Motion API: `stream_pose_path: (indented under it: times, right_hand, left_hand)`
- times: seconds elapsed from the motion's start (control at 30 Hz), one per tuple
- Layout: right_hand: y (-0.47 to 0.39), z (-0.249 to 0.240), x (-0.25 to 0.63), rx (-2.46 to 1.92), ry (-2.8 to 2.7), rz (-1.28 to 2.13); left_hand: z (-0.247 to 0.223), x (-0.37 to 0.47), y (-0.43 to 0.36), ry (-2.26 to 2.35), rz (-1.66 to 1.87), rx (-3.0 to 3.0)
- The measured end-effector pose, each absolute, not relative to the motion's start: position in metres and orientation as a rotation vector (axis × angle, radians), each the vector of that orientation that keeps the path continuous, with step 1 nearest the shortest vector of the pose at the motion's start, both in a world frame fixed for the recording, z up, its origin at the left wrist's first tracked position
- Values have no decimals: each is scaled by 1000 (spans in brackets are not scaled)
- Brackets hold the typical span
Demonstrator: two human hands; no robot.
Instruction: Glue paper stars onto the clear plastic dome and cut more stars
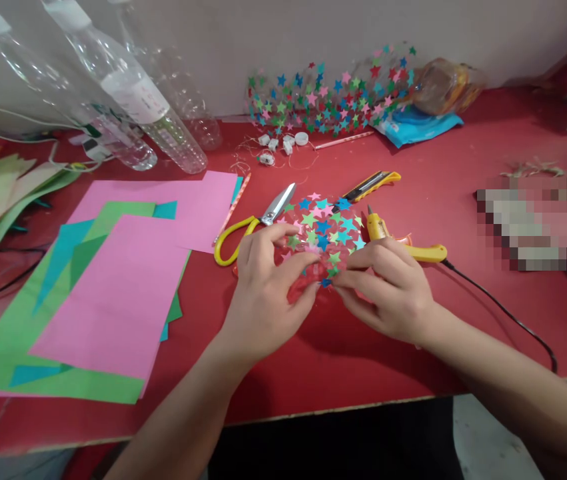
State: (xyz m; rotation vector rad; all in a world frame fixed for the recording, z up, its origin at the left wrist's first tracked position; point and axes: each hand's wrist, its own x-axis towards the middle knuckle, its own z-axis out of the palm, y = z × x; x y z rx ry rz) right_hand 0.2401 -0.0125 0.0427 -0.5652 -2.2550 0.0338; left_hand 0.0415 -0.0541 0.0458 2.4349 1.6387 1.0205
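Note:
A clear plastic piece covered with coloured paper stars (322, 228) is held over the red table between my two hands. My left hand (273, 290) is curled round its left side, thumb and fingers on the plastic. At its lower right edge, the fingers of my right hand (388, 287) are pinched beside a blue star. Just beyond my right hand lies a yellow glue gun (377, 228), partly covered by the fingers. Yellow-handled scissors (279, 203) lie behind my left hand, and a yellow cutter (370, 185) is behind the starred piece.
Coloured paper sheets (108, 300) spread over the left side. Clear bottles (163, 133) lean on the wall. More star-covered plastic (333, 100) stands at the back, near a blue packet (416, 127). The glue gun's black cord (508, 310) runs right.

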Motion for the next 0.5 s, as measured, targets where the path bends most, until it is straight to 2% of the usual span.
stream_pose_path:
  times: [0.5]
  right_hand:
    - [-13, 41, 239, -566, -2240, 34]
  left_hand:
    - [44, 39, -51, 1571, 1011, 2575]
